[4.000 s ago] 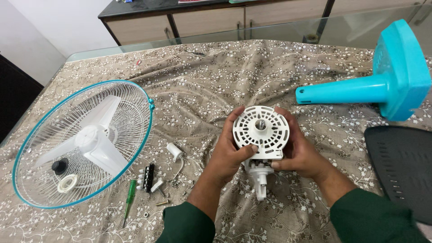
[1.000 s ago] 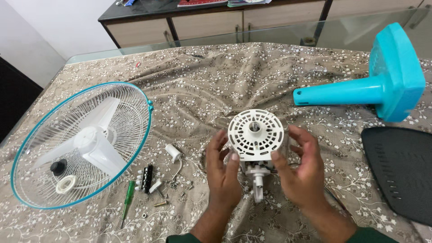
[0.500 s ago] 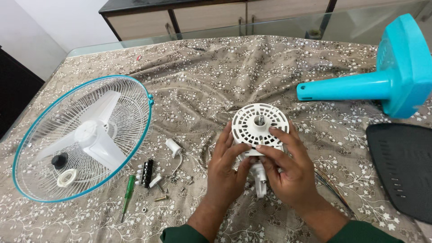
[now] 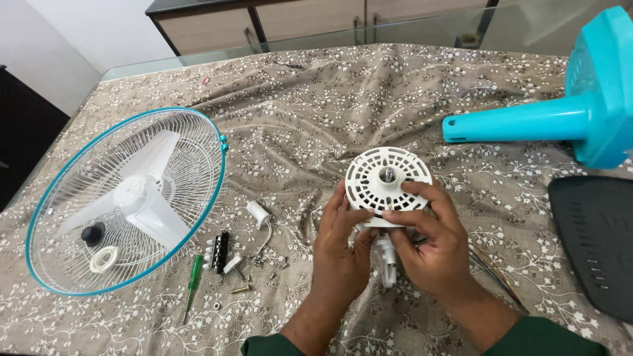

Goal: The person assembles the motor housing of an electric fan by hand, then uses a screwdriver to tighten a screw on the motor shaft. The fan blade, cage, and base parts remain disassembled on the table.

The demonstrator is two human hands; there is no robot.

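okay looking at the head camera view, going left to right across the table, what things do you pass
Fan guard with the white blade in it → green screwdriver → black switch block → left hand → white motor housing → right hand → turquoise fan stand.

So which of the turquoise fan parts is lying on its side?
The turquoise stand at the upper right: its post points sideways across the cloth. The turquoise-rimmed grille lies flat, left of both hands.

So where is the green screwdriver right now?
The green screwdriver lies on the patterned cloth, lower left in the head view, just below the fan guard and beside the black switch block.
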